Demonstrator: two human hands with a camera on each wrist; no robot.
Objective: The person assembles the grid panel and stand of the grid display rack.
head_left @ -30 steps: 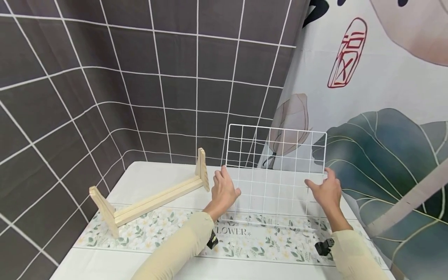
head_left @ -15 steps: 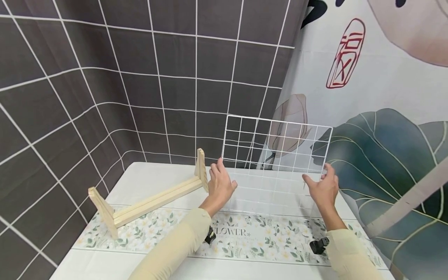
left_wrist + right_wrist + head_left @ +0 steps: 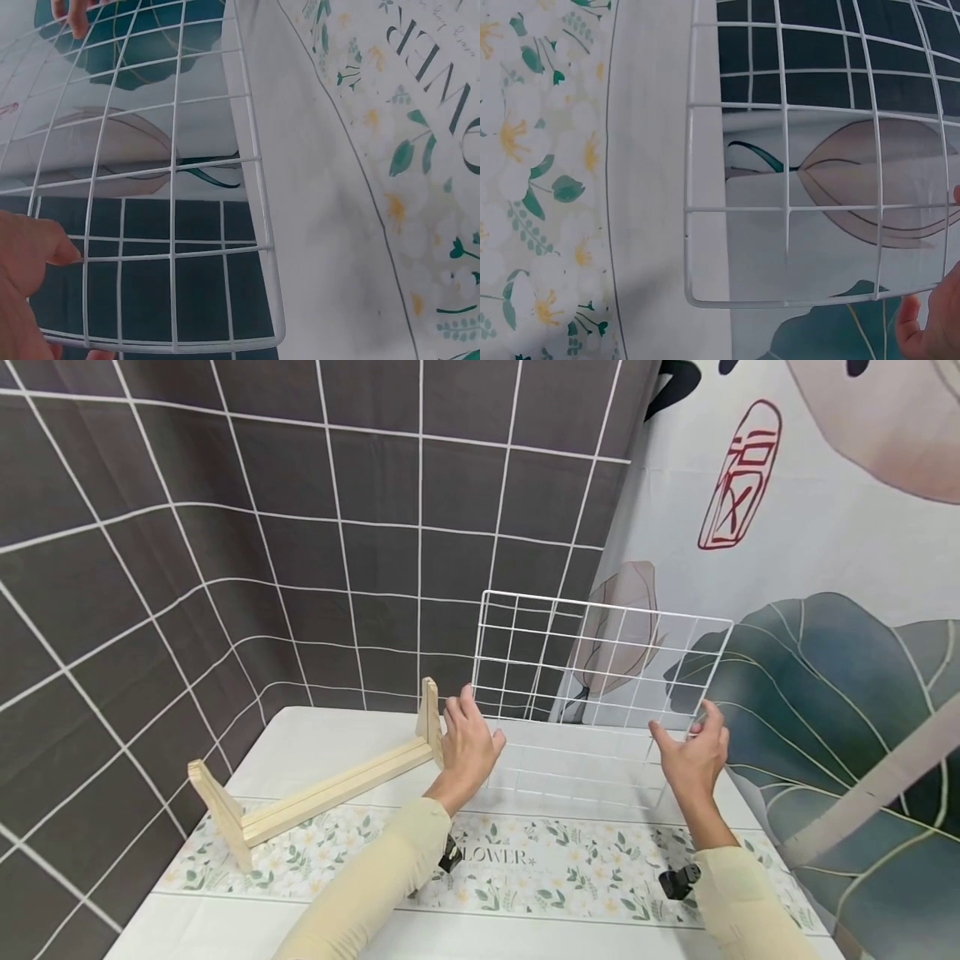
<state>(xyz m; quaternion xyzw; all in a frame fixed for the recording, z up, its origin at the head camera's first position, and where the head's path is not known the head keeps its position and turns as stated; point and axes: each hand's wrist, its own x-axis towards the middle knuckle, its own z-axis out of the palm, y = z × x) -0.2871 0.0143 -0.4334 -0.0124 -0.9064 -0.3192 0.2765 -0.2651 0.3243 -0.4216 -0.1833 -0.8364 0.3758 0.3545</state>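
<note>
A white wire grid panel [image 3: 607, 607] stands up in front of me over the table, tilted, its right end looking nearer. My left hand [image 3: 468, 743] holds its left edge; in the left wrist view the thumb [image 3: 64, 244] lies against the wires while fingertips show beyond the rim. On the opposite edge my right hand [image 3: 696, 756] grips the frame, thumb on the near side and fingers curled around the outside. The panel's lower corner wires [image 3: 689, 165] show close over the white tabletop in the right wrist view.
A pale wooden stand [image 3: 337, 789], a grooved bar between two upright end pieces, sits left of my left hand. A floral strip [image 3: 517, 881] crosses the white tabletop [image 3: 360, 722]. A dark gridded curtain [image 3: 375, 560] and a printed white cloth [image 3: 675, 510] hang behind.
The grid panel has risen in view and tilted, with its top edge now higher and its right end swung wider. Both hands have moved slightly up with it, still holding the side edges.
</note>
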